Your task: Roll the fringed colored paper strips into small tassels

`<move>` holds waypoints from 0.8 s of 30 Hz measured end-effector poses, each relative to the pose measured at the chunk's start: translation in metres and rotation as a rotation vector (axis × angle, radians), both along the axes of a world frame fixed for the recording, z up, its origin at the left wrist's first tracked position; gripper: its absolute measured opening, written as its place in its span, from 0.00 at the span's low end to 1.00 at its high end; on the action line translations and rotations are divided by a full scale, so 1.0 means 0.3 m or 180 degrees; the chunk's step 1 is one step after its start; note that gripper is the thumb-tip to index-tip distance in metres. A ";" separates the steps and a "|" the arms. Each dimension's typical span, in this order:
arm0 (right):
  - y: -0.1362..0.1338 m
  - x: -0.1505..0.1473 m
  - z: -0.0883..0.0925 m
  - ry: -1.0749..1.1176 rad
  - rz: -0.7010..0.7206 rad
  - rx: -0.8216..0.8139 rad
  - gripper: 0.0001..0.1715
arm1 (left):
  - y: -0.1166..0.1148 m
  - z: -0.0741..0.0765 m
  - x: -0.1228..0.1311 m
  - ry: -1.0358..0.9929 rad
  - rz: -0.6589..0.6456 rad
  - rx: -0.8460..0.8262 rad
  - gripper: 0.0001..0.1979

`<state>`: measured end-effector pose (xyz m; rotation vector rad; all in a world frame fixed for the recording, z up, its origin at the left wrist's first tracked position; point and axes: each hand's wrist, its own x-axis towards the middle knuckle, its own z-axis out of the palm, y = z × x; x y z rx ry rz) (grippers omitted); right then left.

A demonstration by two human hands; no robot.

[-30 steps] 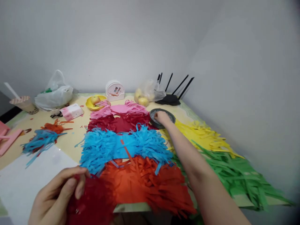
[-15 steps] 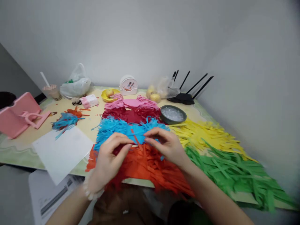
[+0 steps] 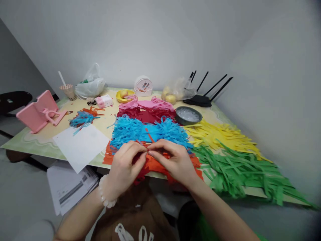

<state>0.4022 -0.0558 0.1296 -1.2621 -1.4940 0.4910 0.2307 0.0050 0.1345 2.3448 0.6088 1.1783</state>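
Note:
My left hand (image 3: 127, 164) and my right hand (image 3: 175, 160) meet fingertip to fingertip above the orange fringed paper (image 3: 155, 164). Both are closed in a pinch, and a small bit of a dark red paper strip (image 3: 147, 150) shows between the tips. More dark red paper hangs below the left hand; my fingers hide how it joins. Just beyond lies blue fringed paper (image 3: 127, 130) with a thin orange strip (image 3: 149, 136) across its middle. Dark red fringed paper (image 3: 147, 116) and pink fringed paper (image 3: 147, 104) follow farther back.
Yellow fringe (image 3: 223, 137) and green fringe (image 3: 240, 167) spread to the right, beside a grey bowl (image 3: 177, 117). On the left are white paper (image 3: 80, 147), loose blue scraps (image 3: 82, 118), a pink stand (image 3: 37, 112) and a drink cup (image 3: 69, 93). A black router (image 3: 198, 101) stands behind.
My hands have come together from a gap, fingertips now meeting. The view has shifted, so the table's things sit farther right and slightly higher.

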 end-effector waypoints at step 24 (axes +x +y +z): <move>0.003 -0.091 -0.049 0.1014 0.0160 -0.0270 0.05 | -0.020 -0.097 -0.025 -0.1171 0.0058 -0.2311 0.03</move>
